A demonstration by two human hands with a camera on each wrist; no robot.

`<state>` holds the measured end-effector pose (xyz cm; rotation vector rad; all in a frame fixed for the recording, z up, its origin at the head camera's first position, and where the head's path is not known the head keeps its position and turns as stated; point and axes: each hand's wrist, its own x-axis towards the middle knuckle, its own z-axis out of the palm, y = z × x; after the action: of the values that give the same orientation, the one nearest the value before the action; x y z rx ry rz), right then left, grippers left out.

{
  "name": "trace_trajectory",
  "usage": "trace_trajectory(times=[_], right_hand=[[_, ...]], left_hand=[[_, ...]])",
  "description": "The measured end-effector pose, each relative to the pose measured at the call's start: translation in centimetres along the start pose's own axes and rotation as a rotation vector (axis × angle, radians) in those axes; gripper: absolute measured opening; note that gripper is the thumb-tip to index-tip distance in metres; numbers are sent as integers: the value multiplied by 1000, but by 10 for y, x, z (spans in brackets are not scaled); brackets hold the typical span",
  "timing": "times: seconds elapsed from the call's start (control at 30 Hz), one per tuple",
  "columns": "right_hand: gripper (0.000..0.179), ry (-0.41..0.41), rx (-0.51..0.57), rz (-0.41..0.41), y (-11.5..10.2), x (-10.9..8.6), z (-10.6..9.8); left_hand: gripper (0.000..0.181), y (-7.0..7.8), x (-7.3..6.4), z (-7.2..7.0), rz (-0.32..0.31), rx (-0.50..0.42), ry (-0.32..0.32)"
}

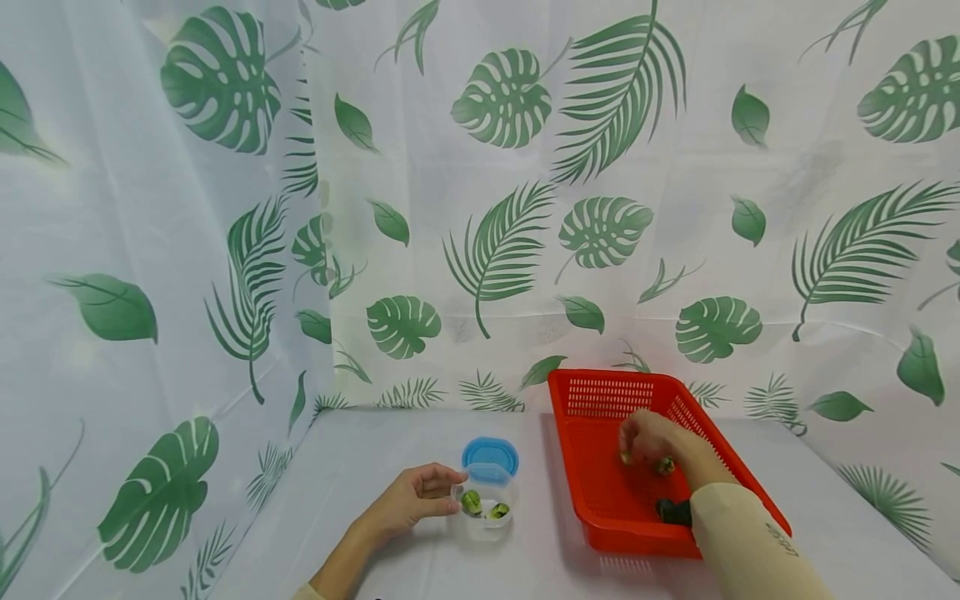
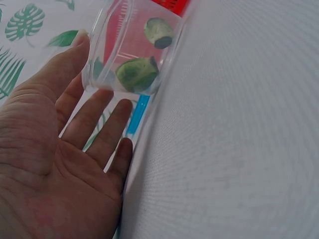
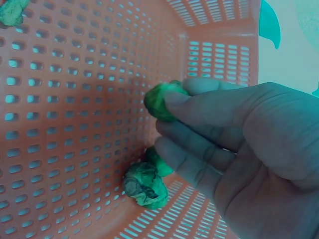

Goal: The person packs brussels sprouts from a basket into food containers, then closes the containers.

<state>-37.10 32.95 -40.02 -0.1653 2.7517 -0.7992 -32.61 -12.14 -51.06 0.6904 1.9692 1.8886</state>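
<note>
Green sprout (image 3: 158, 103) pinched in my right hand (image 1: 654, 437), inside the basket (image 1: 637, 540).
My left hand (image 1: 411, 502), fingers spread, touches the tub (image 1: 480, 548); picking up seems the step in hand, and lifting clear calls for a gentle pinch.

left of the basket (image 1: 592, 450), the tub (image 1: 483, 533) holds two sprouts (image 1: 471, 502); the lid (image 1: 491, 452) lies behind the tub.

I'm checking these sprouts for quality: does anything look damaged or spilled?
One sprout in the red basket, low in the right wrist view, looks off: it seems crumpled, with dark patches. I see nothing spilled; two sprouts lie inside the clear container.
</note>
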Motion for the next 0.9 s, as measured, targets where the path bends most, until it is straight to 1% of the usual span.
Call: trace_trajectory(times=[0.13, 0.33, 0.63, 0.73, 0.8, 0.9], right_hand=[[11, 41, -14, -40, 2, 3, 0], [10, 83, -5, -103, 3, 6, -1], [9, 130, -12, -118, 1, 9, -2], [9, 151, -19, -136, 0, 9, -3], [9, 167, -13, -153, -1, 9, -4], [8, 187, 23, -152, -2, 9, -4]], left_hand=[[51, 0, 1, 0, -5, -4, 2], [50, 0, 1, -1, -5, 6, 1], [51, 0, 0, -2, -4, 1, -3], [51, 1, 0, -2, -1, 7, -6], [52, 1, 0, -2, -5, 6, -7], [53, 1, 0, -2, -1, 6, -11]])
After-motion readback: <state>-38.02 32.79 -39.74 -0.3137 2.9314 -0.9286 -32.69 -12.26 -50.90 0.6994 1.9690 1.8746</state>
